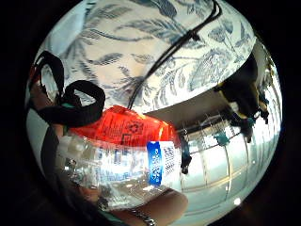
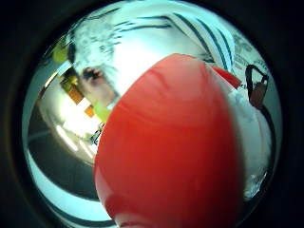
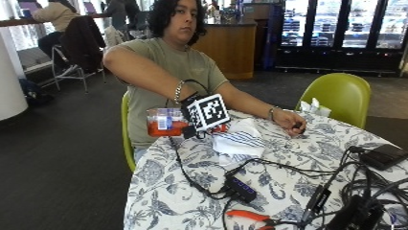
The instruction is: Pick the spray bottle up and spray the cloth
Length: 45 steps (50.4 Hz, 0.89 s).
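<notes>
Bottle lifted above the table's near-left edge — gripped on its side in the gloved right hand (image 3: 194, 120).

Seen from outside, the spray bottle (image 3: 167, 122), clear with red liquid and a blue-and-white label, lay horizontal in the air at about nine o'clock from the hand, whose fingers were curled round it. The striped white cloth (image 3: 239, 139) sat crumpled on the floral tablecloth (image 3: 172, 191) at roughly four o'clock from the hand, just beside it and apart from the bottle. The bare left hand (image 3: 292, 122) rested on the table well off at three o'clock. Both palm views were largely filled by the bottle — red and clear plastic close against the palm.
</notes>
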{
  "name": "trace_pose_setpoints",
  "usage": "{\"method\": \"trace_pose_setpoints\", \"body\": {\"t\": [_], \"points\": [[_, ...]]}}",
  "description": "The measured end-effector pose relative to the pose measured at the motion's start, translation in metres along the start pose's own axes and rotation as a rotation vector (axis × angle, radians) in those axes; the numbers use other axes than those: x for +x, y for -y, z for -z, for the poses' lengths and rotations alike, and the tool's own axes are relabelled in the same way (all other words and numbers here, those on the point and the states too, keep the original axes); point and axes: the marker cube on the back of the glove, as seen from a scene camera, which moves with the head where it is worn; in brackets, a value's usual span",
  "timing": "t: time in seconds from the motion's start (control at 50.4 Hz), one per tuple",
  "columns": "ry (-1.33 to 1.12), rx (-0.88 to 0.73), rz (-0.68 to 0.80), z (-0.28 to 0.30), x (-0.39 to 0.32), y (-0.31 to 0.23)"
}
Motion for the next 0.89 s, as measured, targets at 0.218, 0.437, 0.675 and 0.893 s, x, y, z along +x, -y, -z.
{"method": "trace_pose_setpoints", "body": {"t": [0.218,0.437,0.675,0.893], "points": [[-0.061,-0.086,-0.072,-0.026,0.002,0.027],[-0.086,-0.09,-0.072,-0.013,-0.006,0.011],[0.044,0.142,0.291,0.042,-0.087,-0.06],[0.292,0.455,0.722,0.101,-0.17,-0.099]]}}
